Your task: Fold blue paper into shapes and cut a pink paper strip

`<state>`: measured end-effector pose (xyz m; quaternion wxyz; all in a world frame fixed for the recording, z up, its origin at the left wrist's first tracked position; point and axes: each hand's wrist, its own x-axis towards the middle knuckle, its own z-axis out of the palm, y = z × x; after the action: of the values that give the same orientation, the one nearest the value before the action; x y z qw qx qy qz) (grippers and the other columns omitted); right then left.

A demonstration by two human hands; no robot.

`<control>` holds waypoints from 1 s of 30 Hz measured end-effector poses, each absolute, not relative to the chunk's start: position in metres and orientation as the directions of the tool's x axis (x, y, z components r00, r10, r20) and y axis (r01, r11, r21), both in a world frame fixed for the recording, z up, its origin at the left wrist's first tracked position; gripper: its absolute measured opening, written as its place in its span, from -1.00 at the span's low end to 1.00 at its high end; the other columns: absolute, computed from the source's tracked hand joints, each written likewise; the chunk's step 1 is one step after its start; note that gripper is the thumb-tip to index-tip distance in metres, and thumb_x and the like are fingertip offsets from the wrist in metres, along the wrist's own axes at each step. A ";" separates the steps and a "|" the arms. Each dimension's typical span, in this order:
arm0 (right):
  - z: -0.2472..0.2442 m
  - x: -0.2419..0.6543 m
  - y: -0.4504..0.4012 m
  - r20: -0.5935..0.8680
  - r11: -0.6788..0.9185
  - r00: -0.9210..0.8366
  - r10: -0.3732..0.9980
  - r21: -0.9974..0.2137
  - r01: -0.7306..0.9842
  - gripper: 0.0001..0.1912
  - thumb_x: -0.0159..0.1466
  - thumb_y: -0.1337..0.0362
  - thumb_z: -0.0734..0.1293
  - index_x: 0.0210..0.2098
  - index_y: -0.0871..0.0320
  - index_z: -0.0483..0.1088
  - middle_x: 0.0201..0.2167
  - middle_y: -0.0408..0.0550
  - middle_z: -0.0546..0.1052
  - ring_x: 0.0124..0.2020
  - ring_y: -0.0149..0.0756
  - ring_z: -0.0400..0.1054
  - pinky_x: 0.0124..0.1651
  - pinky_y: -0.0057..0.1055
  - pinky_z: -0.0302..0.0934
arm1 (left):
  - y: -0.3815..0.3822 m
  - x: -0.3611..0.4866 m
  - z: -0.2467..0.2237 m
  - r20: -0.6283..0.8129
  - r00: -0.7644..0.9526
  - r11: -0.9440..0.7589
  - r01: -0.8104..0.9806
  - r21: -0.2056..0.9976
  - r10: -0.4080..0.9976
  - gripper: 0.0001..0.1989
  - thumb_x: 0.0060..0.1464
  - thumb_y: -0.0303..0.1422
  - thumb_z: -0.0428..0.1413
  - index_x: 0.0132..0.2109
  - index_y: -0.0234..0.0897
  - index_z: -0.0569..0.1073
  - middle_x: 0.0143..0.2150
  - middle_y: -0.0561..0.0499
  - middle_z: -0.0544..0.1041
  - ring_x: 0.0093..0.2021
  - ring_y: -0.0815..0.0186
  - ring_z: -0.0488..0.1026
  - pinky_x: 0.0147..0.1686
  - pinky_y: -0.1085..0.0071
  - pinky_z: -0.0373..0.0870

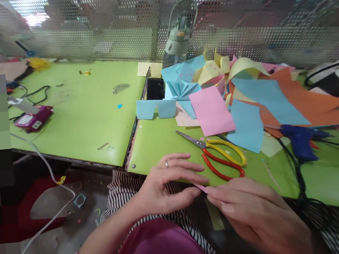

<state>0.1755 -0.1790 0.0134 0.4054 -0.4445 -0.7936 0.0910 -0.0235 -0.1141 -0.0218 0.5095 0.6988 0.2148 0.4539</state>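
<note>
Over the front edge of the table, my right hand is closed, pinching a small piece of pink paper between thumb and fingers. Most of that piece is hidden by the fingers. My left hand, with a ring on one finger, is beside it, fingers stretched out and apart. Its thumb tip comes close to the paper's end; whether they touch I cannot tell. Just beyond both hands, scissors with one yellow and one red handle lie with their blades pointing to the far left.
Coloured paper sheets and folded shapes pile up behind the scissors. A notched blue paper stands near a black phone. At the back is a green bottle. A blue glue gun and black cable lie right, a purple power socket left.
</note>
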 end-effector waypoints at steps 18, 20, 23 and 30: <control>0.014 0.162 -0.156 0.605 0.487 -0.118 0.788 -0.493 0.721 -0.74 0.24 0.43 0.38 -0.16 -0.07 0.46 -0.31 -0.13 0.58 -0.30 -0.24 0.49 -0.25 -0.24 0.42 | -0.126 -0.009 -0.017 -0.124 0.471 0.204 -0.121 0.971 0.873 -0.80 0.10 -0.23 0.22 -0.28 -0.30 0.60 -0.37 -0.02 0.61 -0.36 0.36 0.47 -0.31 0.47 0.41; 0.016 0.164 -0.160 0.638 0.558 -0.236 0.733 -0.365 0.745 -0.66 0.21 0.46 0.40 -0.10 -0.10 0.47 -0.29 -0.15 0.60 -0.30 -0.26 0.50 -0.22 -0.26 0.43 | -0.125 -0.009 -0.017 -0.129 0.472 0.219 -0.140 0.966 0.872 -0.76 0.11 -0.19 0.22 -0.27 -0.29 0.61 -0.36 -0.02 0.61 -0.36 0.35 0.48 -0.31 0.47 0.41; 0.012 0.170 -0.168 0.619 0.638 -0.416 0.667 -0.185 0.747 -0.53 0.18 0.47 0.42 0.02 -0.11 0.47 -0.27 -0.15 0.63 -0.31 -0.26 0.52 -0.18 -0.30 0.44 | -0.121 -0.008 -0.016 -0.163 0.458 0.293 -0.228 0.928 0.874 -0.68 0.05 -0.10 0.26 -0.29 -0.31 0.60 -0.39 0.00 0.59 -0.38 0.37 0.48 -0.32 0.48 0.43; -0.002 0.175 -0.166 0.612 0.630 -0.539 0.578 0.084 0.772 -0.47 0.18 0.42 0.44 0.09 -0.15 0.44 -0.31 -0.20 0.64 -0.37 -0.28 0.50 -0.21 -0.32 0.40 | -0.117 -0.007 -0.012 -0.252 0.508 0.481 -0.391 0.785 0.824 -0.62 -0.07 -0.07 0.34 -0.29 -0.33 0.63 -0.36 -0.01 0.61 -0.39 0.43 0.48 -0.29 0.50 0.48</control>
<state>0.1750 -0.1658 -0.0017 0.2763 -0.3927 -0.8595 -0.1751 -0.0074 -0.1173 -0.0120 0.7993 0.3393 0.3191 0.3797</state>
